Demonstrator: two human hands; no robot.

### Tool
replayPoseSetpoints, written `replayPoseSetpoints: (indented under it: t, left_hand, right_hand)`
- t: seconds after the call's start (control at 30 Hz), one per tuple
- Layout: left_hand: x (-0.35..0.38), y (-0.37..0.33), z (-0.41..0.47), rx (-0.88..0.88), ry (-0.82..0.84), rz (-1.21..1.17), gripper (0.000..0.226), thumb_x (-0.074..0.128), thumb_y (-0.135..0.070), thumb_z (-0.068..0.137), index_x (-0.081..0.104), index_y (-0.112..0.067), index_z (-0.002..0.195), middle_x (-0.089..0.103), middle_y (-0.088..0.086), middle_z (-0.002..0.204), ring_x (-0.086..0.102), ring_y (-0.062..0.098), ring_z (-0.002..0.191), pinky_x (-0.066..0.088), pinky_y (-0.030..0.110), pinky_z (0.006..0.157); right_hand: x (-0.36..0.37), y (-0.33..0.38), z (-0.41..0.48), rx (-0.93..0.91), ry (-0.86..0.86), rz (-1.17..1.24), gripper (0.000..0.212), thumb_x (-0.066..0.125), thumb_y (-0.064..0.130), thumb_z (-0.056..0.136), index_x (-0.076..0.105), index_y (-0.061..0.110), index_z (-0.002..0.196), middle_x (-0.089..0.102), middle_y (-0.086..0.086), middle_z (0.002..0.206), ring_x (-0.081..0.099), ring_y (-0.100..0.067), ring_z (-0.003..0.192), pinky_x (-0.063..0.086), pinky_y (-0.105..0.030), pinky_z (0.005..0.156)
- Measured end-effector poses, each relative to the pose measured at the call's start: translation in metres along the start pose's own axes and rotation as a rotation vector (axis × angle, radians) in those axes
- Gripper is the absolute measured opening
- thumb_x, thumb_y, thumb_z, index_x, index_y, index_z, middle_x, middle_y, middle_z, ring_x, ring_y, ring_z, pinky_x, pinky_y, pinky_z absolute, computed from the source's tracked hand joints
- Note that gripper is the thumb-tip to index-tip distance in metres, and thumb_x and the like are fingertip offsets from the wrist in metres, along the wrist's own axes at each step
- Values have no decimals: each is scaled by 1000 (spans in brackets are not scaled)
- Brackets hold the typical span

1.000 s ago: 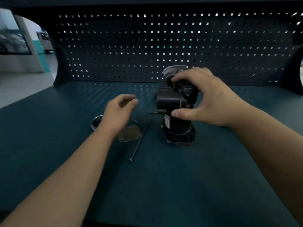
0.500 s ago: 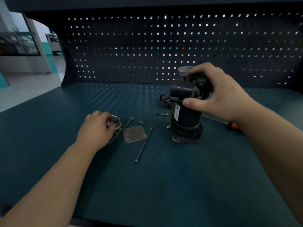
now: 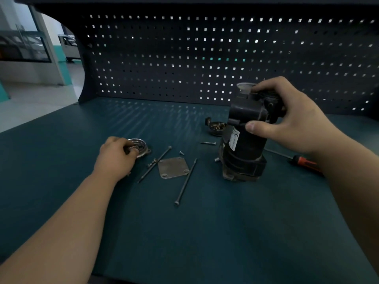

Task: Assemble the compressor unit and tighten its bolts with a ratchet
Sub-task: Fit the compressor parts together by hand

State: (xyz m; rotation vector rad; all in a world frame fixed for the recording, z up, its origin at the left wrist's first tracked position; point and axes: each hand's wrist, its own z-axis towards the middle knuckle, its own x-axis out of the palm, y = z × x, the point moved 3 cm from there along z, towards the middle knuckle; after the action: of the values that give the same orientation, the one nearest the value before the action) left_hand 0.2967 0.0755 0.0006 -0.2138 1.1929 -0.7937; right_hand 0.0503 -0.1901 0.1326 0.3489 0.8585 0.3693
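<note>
black compressor unit [image 3: 244, 152]: upright on the teal worktop [image 3: 184, 232], near its back edge, right of centre
right hand [image 3: 297, 124]: grips the unit's top
left hand [image 3: 114, 156]: fingers curled on the round metal cover [image 3: 142, 144], left of centre

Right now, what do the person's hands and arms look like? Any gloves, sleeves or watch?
The left hand and the right hand are bare, without gloves. Both forearms are bare as well; no sleeve comes into view. No watch, ring or wristband shows on either.
</note>
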Motion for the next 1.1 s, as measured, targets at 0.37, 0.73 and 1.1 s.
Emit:
replayPoseSetpoints:
  t: [0.37, 0.73, 1.1]
  left_hand:
    - [-11, -21, -2, 30, -146, -104, 24, 50, -15, 94, 67, -17, 112, 62, 7, 119, 55, 26, 111, 45, 35, 91]
    - [121, -175, 27, 485, 387, 523, 41, 54, -14, 92, 53, -28, 130, 55, 2, 133, 51, 24, 125, 27, 38, 111]
    - [82, -142, 11, 113, 232, -3, 20, 46, -28, 100, 56, -11, 104, 60, 7, 99, 56, 26, 90, 44, 35, 75]
  right_hand:
    - [1, -4, 1, 40, -32, -21, 56, 73, 49, 61, 45, 54, 109, 57, 16, 108, 55, 2, 94, 40, -20, 78]
    - [-2, -2, -1, 7, 1, -1, 56, 78, 41, 66, 40, 55, 104, 49, 41, 105, 47, 6, 105, 33, -2, 83]
    - [15, 10, 4, 69, -75, -72, 61, 69, 56, 66, 49, 34, 118, 54, 14, 113, 43, -9, 110, 46, -34, 89]
